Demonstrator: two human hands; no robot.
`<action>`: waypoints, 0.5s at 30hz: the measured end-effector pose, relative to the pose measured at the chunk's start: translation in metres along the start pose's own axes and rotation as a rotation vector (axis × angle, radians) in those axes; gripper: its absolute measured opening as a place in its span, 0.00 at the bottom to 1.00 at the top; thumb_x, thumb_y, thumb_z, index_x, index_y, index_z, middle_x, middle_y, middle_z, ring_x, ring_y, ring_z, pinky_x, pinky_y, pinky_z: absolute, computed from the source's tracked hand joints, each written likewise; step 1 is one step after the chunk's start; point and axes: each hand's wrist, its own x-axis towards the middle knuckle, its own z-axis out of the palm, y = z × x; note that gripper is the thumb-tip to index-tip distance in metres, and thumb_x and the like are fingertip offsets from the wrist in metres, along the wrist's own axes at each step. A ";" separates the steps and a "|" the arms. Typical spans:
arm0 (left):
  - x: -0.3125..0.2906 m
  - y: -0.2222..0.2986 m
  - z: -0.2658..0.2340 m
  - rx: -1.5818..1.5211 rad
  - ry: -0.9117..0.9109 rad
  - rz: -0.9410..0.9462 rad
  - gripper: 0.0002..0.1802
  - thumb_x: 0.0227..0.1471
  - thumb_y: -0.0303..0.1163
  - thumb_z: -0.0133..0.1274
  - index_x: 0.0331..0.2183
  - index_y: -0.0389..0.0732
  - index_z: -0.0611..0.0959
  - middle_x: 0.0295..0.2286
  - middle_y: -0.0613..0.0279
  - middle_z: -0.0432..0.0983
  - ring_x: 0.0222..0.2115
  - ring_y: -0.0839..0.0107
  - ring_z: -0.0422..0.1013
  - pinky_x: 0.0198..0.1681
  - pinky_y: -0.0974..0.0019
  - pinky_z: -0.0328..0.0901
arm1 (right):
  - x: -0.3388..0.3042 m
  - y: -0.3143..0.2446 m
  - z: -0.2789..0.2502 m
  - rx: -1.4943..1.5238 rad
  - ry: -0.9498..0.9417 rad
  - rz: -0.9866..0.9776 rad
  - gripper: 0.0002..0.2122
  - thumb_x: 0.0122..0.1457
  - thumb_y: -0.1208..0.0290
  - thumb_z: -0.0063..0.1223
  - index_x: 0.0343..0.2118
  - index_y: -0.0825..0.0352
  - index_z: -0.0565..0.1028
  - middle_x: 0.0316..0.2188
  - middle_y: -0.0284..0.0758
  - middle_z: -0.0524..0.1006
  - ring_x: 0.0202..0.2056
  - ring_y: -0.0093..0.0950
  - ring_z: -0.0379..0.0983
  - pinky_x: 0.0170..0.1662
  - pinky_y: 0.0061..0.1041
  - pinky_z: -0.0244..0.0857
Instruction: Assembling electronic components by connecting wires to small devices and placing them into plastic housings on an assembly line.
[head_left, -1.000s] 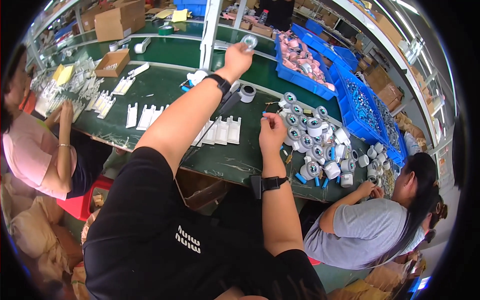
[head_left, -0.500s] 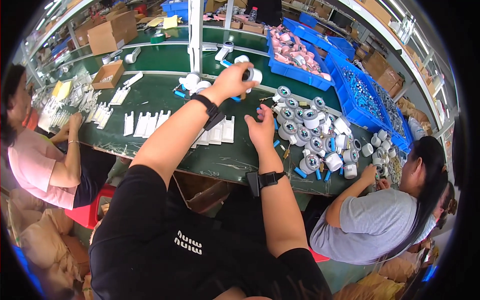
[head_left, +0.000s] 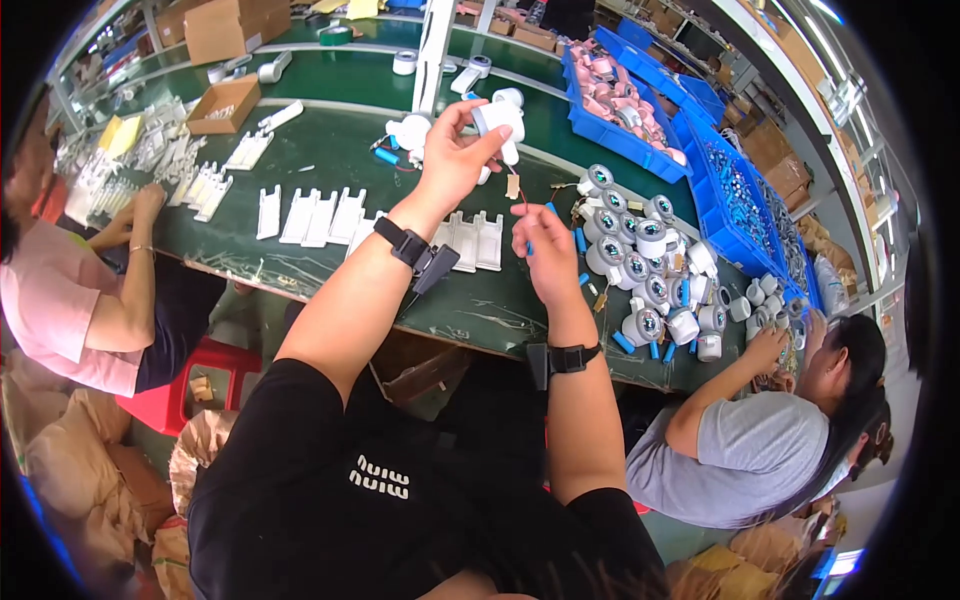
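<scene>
Fingers (head_left: 455, 118) of the left hand (head_left: 456, 165) clasp a white part (head_left: 505, 117) while the right hand (head_left: 548, 250) curls around a blue cylinder (head_left: 530, 248)

Head cam: L unit of head-worn pr., wide fisheye, upright. Faces fwd. & down from above wearer's black shirt (head_left: 300, 470), v. close at lower ctr. L hand (head_left: 458, 160) & R hand (head_left: 549, 248) near, approx. mid-frame; green bench (head_left: 500, 305) spans behind; white post (head_left: 431, 60) farther, top. Straight edges bend.

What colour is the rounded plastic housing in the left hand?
Mostly white, with grey at one end: the rounded plastic housing shows best in the head view.
</scene>
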 end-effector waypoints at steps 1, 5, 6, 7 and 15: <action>0.003 -0.003 -0.007 0.050 0.041 -0.035 0.32 0.59 0.29 0.68 0.58 0.29 0.72 0.46 0.54 0.78 0.32 0.71 0.82 0.28 0.69 0.75 | -0.002 -0.003 0.002 0.160 -0.003 -0.002 0.18 0.77 0.65 0.45 0.58 0.76 0.74 0.33 0.34 0.77 0.32 0.21 0.68 0.37 0.23 0.63; 0.003 0.000 -0.002 -0.005 0.138 -0.031 0.34 0.56 0.33 0.72 0.57 0.31 0.73 0.46 0.54 0.76 0.32 0.71 0.81 0.26 0.69 0.73 | -0.004 -0.007 -0.002 0.222 0.010 0.037 0.19 0.74 0.72 0.48 0.63 0.75 0.73 0.44 0.40 0.79 0.42 0.28 0.73 0.47 0.29 0.68; 0.001 -0.001 -0.002 0.074 0.149 -0.017 0.34 0.55 0.33 0.72 0.56 0.32 0.74 0.46 0.54 0.77 0.32 0.71 0.81 0.27 0.69 0.73 | -0.006 -0.006 0.000 0.185 0.037 0.062 0.16 0.72 0.77 0.54 0.60 0.74 0.77 0.45 0.38 0.81 0.42 0.26 0.76 0.47 0.27 0.70; 0.000 -0.004 -0.002 0.153 0.155 -0.003 0.34 0.54 0.34 0.73 0.56 0.33 0.75 0.46 0.54 0.77 0.32 0.72 0.81 0.28 0.69 0.73 | -0.005 -0.003 0.002 0.183 0.029 0.076 0.16 0.72 0.77 0.54 0.60 0.74 0.77 0.45 0.38 0.81 0.42 0.26 0.76 0.47 0.27 0.70; -0.008 -0.007 0.002 0.467 0.092 0.158 0.34 0.47 0.40 0.76 0.52 0.36 0.80 0.42 0.50 0.81 0.40 0.60 0.81 0.44 0.60 0.76 | -0.007 0.012 0.002 -0.472 0.144 0.023 0.14 0.67 0.76 0.63 0.55 0.68 0.82 0.38 0.30 0.84 0.39 0.15 0.77 0.44 0.17 0.71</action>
